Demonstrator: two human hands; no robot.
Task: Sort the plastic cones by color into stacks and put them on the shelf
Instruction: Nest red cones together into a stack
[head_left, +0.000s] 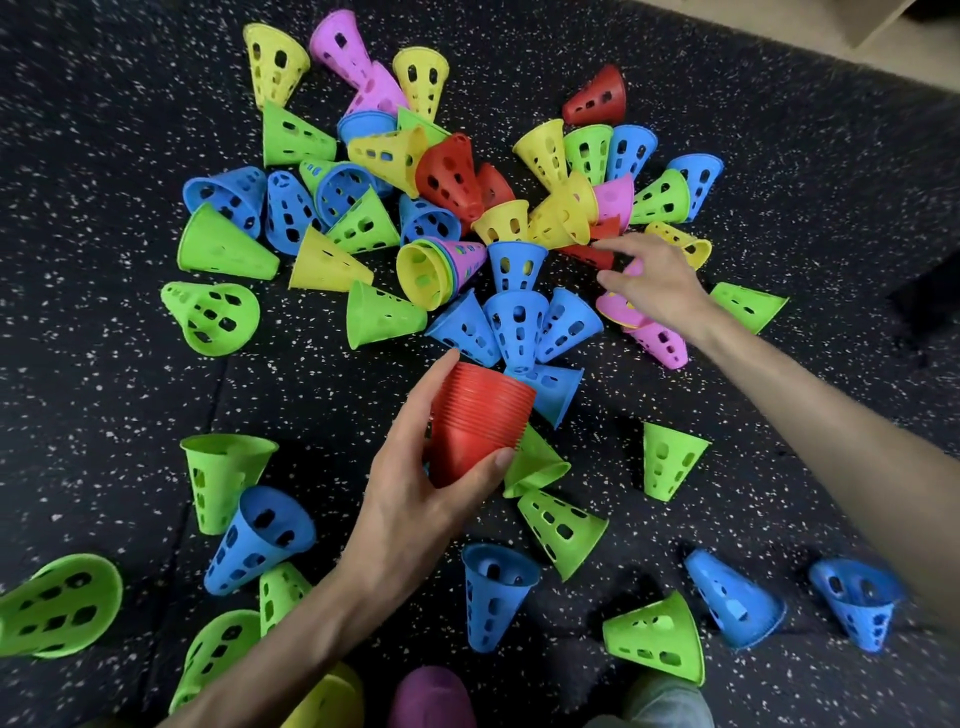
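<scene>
Several perforated plastic cones in green, blue, yellow, pink and red lie scattered on the dark speckled floor (104, 364). My left hand (415, 467) grips a nested stack of red cones (478, 415) just below the middle. My right hand (649, 286) reaches into the pile with spread fingers, its fingertips at a red cone (584, 254) lying under yellow cones (561, 218). More red cones (449, 174) lie in the pile, and one (597, 98) sits at the back. Whether the fingers touch the red cone I cannot tell.
A cluster of blue cones (514, 322) lies just beyond the red stack. Pink cones (654, 338) sit under my right wrist. Green and blue cones (260, 540) surround my arms. Yellow and pink stacks (431, 696) stand at the bottom edge. A light shelf corner (878, 21) shows top right.
</scene>
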